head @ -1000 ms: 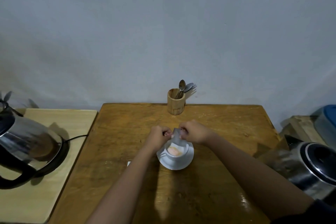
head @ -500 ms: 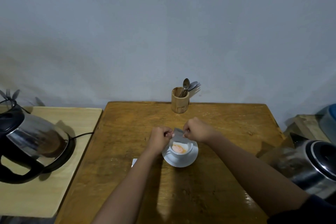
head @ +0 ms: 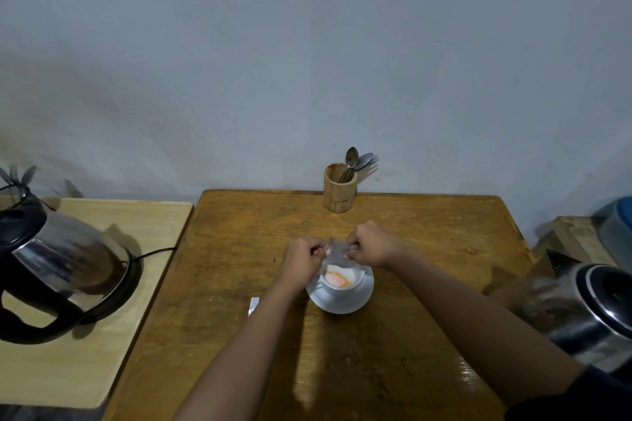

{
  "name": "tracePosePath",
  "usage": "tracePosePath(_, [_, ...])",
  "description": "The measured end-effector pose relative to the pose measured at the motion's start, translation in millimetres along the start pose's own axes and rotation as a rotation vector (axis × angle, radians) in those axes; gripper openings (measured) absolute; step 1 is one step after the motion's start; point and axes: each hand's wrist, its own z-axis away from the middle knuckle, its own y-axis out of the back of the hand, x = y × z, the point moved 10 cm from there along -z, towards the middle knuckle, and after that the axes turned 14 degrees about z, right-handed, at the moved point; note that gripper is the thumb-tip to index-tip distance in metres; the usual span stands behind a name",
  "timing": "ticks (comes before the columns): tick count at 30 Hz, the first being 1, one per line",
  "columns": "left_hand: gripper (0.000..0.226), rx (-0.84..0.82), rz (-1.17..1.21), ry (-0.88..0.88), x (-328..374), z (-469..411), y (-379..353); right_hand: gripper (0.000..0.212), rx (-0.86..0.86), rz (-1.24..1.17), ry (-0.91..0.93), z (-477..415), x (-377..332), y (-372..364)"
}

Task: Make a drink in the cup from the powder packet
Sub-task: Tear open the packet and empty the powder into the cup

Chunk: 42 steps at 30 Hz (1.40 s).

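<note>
A white cup [head: 343, 289] stands on a white saucer [head: 342, 304] in the middle of the wooden table [head: 427, 249]. Orange-pink powder [head: 338, 278] lies inside the cup. A silvery powder packet [head: 338, 251] hangs tilted over the cup's far rim, its mouth pointing down. My left hand [head: 304, 258] pinches the packet's left side and my right hand [head: 371, 246] pinches its right side. Both hands hover just behind and above the cup.
A wooden holder [head: 339, 191] with spoons and a fork stands at the table's far edge. An electric kettle [head: 58, 270] sits on a pale side table at left, another kettle [head: 588, 311] at right. A small torn strip [head: 253, 305] lies left of the saucer.
My hands keep holding the packet over the cup in the same pose. More orange powder shows in the cup. The view has shifted slightly left.
</note>
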Motion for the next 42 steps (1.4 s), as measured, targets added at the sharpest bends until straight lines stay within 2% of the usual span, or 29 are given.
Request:
tracePosePath(6, [0.019,-0.002,0.022,0.015,0,0,1,0.041,0.034,-0.051,0.023,1,-1,7])
tracePosePath(8, [0.018,-0.001,0.03,0.018,1,1,1,0.036,0.047,-0.075,0.014,1,1,8])
tracePosePath(11, [0.017,-0.019,-0.004,0.007,4,3,-2,0.013,0.022,-0.076,0.006,1,2,4])
tracePosePath(12, [0.016,-0.016,-0.009,0.001,5,3,-3,0.012,0.014,-0.076,0.004,1,1,2])
tracePosePath(16, [0.014,-0.019,0.013,0.026,3,5,-4,0.039,0.015,-0.08,-0.005,3,5,-1])
tracePosePath(19, [0.018,-0.047,0.023,0.042,2,3,-9,0.031,0.015,-0.116,-0.052,3,12,-4])
tracePosePath(23, [0.015,0.008,0.135,0.093,-6,1,2,0.004,0.155,-0.275,-0.151,6,19,8])
tracePosePath(27, [0.01,0.073,0.313,0.1,-9,4,30,0.018,0.332,-0.495,-0.209,11,8,21])
tracePosePath(31, [0.009,0.127,0.375,0.09,-20,16,69,0.016,0.401,-0.635,-0.186,11,-29,17])
tracePosePath(34, [0.009,0.175,0.4,0.122,-42,31,96,0.023,0.374,-0.7,-0.154,5,-62,3])
tracePosePath(37, [0.024,0.241,0.435,0.168,-69,50,118,0.023,0.295,-0.71,-0.122,-4,-93,-22])
tracePosePath(42, [0.028,0.26,0.393,0.286,-118,79,128,0.032,0.221,-0.637,-0.229,-11,-117,-69])
